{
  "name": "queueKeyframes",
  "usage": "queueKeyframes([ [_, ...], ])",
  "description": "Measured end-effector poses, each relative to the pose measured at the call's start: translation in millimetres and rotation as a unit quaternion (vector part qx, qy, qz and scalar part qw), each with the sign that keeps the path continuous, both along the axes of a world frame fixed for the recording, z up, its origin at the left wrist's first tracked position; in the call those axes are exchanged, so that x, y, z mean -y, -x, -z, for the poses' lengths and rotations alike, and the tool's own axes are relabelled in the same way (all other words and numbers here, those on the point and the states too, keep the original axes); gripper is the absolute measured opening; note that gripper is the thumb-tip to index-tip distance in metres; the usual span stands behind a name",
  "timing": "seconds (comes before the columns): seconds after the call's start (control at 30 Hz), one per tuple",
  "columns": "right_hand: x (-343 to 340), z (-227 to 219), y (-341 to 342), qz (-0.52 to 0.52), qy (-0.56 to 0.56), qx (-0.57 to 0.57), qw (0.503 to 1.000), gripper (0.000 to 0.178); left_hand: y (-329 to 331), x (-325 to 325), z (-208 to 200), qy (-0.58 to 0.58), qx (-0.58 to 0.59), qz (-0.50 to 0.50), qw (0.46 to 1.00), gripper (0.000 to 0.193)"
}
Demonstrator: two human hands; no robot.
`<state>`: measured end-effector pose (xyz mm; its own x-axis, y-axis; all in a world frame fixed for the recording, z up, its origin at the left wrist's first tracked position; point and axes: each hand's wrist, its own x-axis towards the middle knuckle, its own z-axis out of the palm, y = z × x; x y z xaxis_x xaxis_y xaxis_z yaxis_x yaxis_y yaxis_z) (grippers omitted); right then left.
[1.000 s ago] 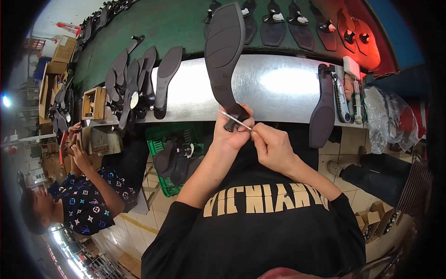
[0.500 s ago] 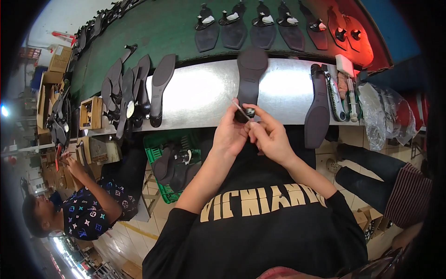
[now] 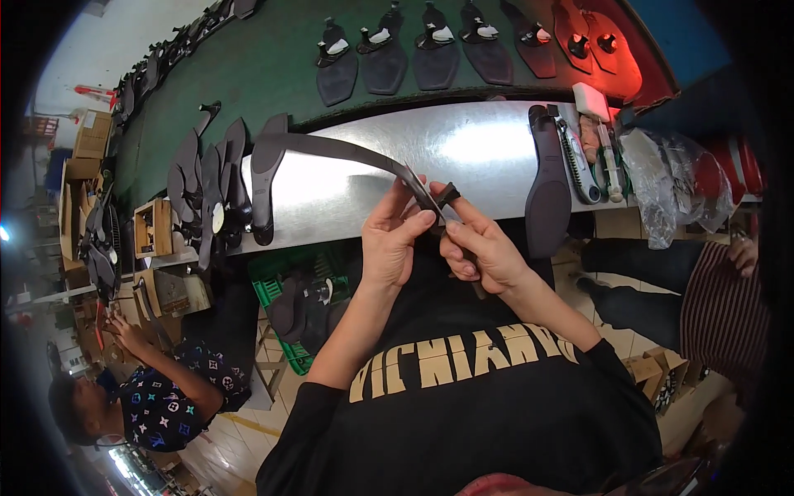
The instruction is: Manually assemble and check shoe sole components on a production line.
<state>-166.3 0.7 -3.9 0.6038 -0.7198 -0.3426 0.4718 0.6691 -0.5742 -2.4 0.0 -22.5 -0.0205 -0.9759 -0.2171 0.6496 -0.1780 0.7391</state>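
My left hand is closed around the heel end of a black sandal sole, thumb on top. The sole is turned nearly edge-on, and its broad toe end reaches out to the left above the metal bench. My right hand is closed on a thin blade, held against the sole's heel end. What looks like the handle's end shows below that palm. A small dark piece sticks up between my hands beside the right fingertips; its link to the sole is hard to make out.
The metal bench carries a pile of black soles at left, one sole at right, a box cutter, and plastic bags. Sandals stand on the green surface beyond. A green crate sits below. Co-workers are at both sides.
The sole has swung from pointing away from me to pointing left, and tipped from face-up to nearly edge-on. My right hand has turned, showing more of the blade. The view has shifted slightly.
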Motion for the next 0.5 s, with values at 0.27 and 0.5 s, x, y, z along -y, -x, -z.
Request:
queueKeyframes([
  [0.27,34.8,-11.9,4.6,0.014,0.038,0.057,0.998,0.05,-52.8,4.0,-34.5,0.101,0.081,-0.04,0.991,0.05],
  [0.5,47.9,-15.4,47.5,0.064,0.17,-0.187,0.965,0.043,-231.9,37.9,-101.0,0.062,0.18,-0.228,0.955,0.044],
])
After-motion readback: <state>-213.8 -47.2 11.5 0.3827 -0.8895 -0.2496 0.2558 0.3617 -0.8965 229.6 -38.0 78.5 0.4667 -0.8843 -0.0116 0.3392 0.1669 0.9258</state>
